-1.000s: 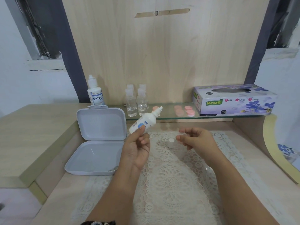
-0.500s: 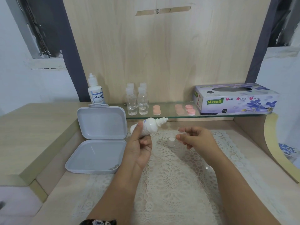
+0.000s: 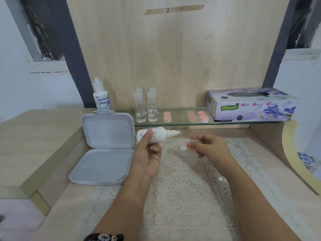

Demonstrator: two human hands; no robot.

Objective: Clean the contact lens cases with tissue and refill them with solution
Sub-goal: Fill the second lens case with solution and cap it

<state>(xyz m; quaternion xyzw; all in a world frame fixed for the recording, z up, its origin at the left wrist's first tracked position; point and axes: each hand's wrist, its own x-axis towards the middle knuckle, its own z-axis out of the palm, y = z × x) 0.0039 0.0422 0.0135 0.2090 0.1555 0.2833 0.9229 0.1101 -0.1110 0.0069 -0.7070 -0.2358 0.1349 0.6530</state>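
Now on the refill step: my left hand (image 3: 147, 153) grips the solution bottle (image 3: 156, 135) tipped sideways, nozzle toward the clear lens case (image 3: 193, 141) pinched in my right hand (image 3: 206, 148) above the surface. Next: align nozzle over cup, squeeze gently.

1. Shelf (image 3: 182, 122) – clear, glossy glass.
2. Doily (image 3: 182, 197) – openwork cream lace cloth.
3. Grey box (image 3: 104, 153) – smooth matt plastic.
4. Back panel (image 3: 173, 58) – pale wood-grain finish.
5. Tissue box (image 3: 251, 106) – printed cardboard.
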